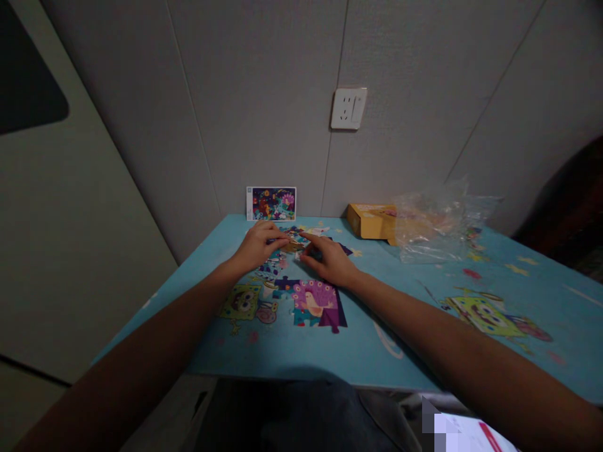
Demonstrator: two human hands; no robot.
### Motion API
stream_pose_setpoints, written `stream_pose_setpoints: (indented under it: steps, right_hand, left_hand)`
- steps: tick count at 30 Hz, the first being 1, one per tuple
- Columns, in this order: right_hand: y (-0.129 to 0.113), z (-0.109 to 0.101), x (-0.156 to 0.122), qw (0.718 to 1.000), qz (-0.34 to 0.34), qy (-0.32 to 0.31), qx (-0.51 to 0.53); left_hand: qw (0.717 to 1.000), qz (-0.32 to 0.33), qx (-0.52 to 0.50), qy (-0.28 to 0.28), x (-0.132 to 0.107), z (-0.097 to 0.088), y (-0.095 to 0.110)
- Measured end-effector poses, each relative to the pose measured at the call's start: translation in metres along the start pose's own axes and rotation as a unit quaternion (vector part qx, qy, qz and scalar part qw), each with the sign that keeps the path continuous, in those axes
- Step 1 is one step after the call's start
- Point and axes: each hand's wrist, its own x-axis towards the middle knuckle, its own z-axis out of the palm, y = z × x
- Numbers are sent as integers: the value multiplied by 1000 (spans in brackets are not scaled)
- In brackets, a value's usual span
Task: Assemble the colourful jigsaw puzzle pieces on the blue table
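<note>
Puzzle pieces (268, 271) gathered between left hand (261, 245) and right hand (332, 260), toward the back edge of the surface (264, 361) and left of its middle. On the left, thumb and index finger drawn nearly together at a brownish piece (293, 247), apparently to steady or pinch it; too small and dim for telling a real grip from a light touch. On the right, half-curled fingers, index stretched toward the same spot and thumb lower, likely for meeting the piece from the opposite side; no telling about anything held there.

Nearer the front edge, a flat joined section (316, 304) with a pink figure, probably set there for room to work behind it. Against the wall (273, 125) at the back edge, an upright picture card (273, 204), seemingly for easy viewing. Farther right, yellow box (372, 221) and clear plastic bag (428, 232), perhaps pushed aside for space.
</note>
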Motion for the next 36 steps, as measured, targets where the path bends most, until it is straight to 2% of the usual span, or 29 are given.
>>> stream_pose_setpoints:
  steps: [3,8,13,16,21,25,32,36]
  right_hand:
    - [-1,-2,1,999,-9,9,-30]
    - [-1,-5,2,998,-8,38,-57]
    - [4,-9,3,984,67,98,-130]
    - [8,-13,3,976,103,70,-178]
    - [10,-14,3,969,107,-15,-222]
    - [2,-9,3,978,99,-4,-184]
    - [-12,-8,2,998,59,31,-10]
    - [-9,-6,0,999,36,11,-5]
  left_hand:
    - [999,28,-38,-3,0,2,7]
    - [999,5,-39,-21,0,1,10]
    - [999,-26,-25,-7,0,-2,8]
    - [998,-50,-17,17,1,-4,8]
    - [995,-87,11,56,2,-7,9]
    - [996,-73,-16,55,2,-7,12]
    - [995,-11,-99,-1,1,-6,20]
    - [994,2,-111,-24,0,-6,21]
